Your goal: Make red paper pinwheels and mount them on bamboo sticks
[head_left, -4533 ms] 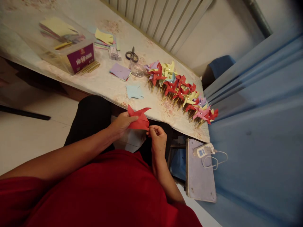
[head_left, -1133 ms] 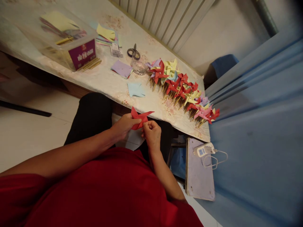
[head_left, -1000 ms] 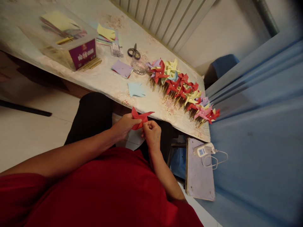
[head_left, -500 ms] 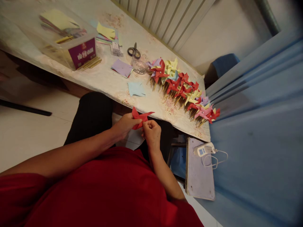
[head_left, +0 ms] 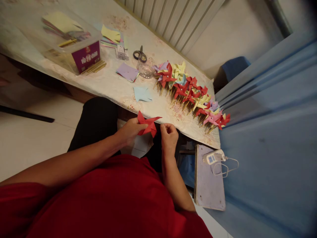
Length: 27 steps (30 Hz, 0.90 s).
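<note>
My left hand [head_left: 131, 129] pinches a folded red paper pinwheel [head_left: 151, 125] above my lap, its thumb pressed over the middle. To the right, apart from the paper, is my right hand [head_left: 169, 137], with thumb and forefinger brought together; whatever may be between them is too small to make out. A light blue cut paper sheet [head_left: 142, 94] lies on the table just beyond the pinwheel. Finished pinwheels [head_left: 192, 96] in red, yellow, pink and purple stand in rows on sticks at the table's right part.
On the table are a clear plastic box [head_left: 71, 49], wooden sticks [head_left: 95, 67], purple paper sheets [head_left: 127, 71], scissors [head_left: 140, 55], a clear dish of small pins [head_left: 146, 72] and small boxes [head_left: 122, 52]. A stool [head_left: 210, 185] holding a white corded device [head_left: 215, 156] stands right.
My right hand has drawn away from the red pinwheel to the right, its fingertips still together. My left hand keeps the pinwheel in nearly the same place.
</note>
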Motion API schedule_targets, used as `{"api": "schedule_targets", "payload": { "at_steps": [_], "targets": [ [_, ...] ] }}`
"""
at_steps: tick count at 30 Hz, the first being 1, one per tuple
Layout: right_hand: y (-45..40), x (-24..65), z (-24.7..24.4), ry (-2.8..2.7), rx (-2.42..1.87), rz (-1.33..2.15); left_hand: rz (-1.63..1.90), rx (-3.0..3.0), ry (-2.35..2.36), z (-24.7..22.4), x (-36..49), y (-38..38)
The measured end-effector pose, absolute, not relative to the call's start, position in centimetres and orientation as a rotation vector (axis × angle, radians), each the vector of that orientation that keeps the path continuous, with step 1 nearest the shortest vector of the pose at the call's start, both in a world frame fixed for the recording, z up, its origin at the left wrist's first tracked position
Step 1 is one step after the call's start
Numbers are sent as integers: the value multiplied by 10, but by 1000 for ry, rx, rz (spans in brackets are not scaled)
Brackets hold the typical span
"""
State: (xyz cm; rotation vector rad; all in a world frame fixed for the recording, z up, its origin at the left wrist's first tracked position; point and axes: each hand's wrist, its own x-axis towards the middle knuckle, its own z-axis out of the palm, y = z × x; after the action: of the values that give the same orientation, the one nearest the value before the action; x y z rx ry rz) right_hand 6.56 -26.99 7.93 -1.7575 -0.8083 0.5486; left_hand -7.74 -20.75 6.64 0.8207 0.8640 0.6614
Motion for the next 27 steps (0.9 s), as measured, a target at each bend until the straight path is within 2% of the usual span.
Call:
{"api": "schedule_targets", "payload": {
  "at_steps": [9, 27],
  "targets": [
    [-262, 65, 64, -820, -1566, 1106, 636, 887, 901, 70, -75, -208],
    [-253, 58, 64, -802, -1646, 1140, 599, 899, 875, 61, -78, -201]
  ]
}}
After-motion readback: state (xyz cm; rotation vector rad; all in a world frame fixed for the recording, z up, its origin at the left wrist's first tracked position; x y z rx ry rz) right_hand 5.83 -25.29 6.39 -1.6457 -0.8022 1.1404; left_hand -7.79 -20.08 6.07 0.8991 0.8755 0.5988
